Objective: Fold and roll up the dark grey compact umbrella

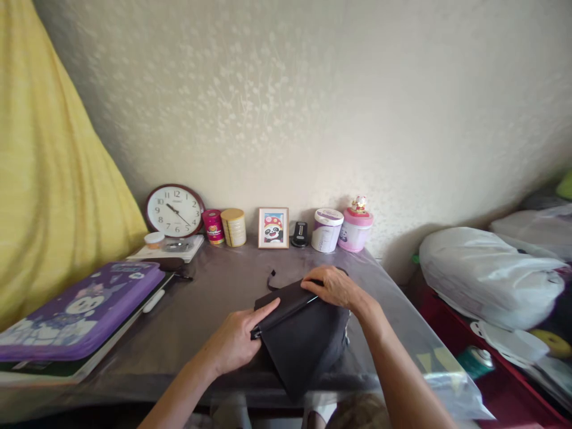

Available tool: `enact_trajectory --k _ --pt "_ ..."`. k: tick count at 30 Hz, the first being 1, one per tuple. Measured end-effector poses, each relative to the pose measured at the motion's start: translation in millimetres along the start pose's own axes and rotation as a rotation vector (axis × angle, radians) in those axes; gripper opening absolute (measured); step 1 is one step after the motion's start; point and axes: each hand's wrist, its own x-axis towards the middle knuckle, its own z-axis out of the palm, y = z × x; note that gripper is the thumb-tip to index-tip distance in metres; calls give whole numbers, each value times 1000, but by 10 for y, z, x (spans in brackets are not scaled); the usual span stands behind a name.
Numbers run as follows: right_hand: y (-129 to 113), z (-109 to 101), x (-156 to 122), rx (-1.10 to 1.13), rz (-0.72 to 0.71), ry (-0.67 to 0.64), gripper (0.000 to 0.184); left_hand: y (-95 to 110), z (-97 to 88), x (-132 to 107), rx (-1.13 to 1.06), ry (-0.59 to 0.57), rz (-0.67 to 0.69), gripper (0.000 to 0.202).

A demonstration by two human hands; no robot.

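Observation:
A black folding umbrella (pixel 297 333) lies across the table's front part, its fabric partly folded. One triangular flap hangs toward the front edge, and a short strap (pixel 271 280) sticks out at the back. My left hand (pixel 241 339) is closed around the umbrella's left end, the index finger laid along the folded fabric and the thumb hidden. Over the right part, my right hand (pixel 333 287) grips the top fold with bent fingers. A thin shiny strip shows just below the right fingers.
On the left, a purple panda case (pixel 84 307) rests on books beside a white marker (pixel 154 301). Along the wall stand a clock (pixel 175 210), tins, a framed panda picture (pixel 273 227) and two tubs, one topped by a figurine. White plastic bags (pixel 487 274) fill the right side.

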Motion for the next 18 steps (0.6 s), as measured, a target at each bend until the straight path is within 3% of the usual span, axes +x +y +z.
enact_trajectory --k 4,7,9,11,14,18 --pt "219 -3 -28 -141 305 145 37 -66 -12 -14 -31 31 -44 77" --pt "496 -42 -93 -19 437 351 30 -111 -34 -4 -63 94 -76 75" --pt "643 -54 -165 112 502 406 31 -132 -67 13 -81 149 -88 71" --pt "725 -33 -251 374 560 315 33 -144 -110 27 -94 183 -109 69" --pt "729 42 -380 784 620 30 38 -152 -174 33 -87 222 -139 69" --pt "614 128 -474 1011 548 -194 33 -158 -218 30 -80 267 -174 68"
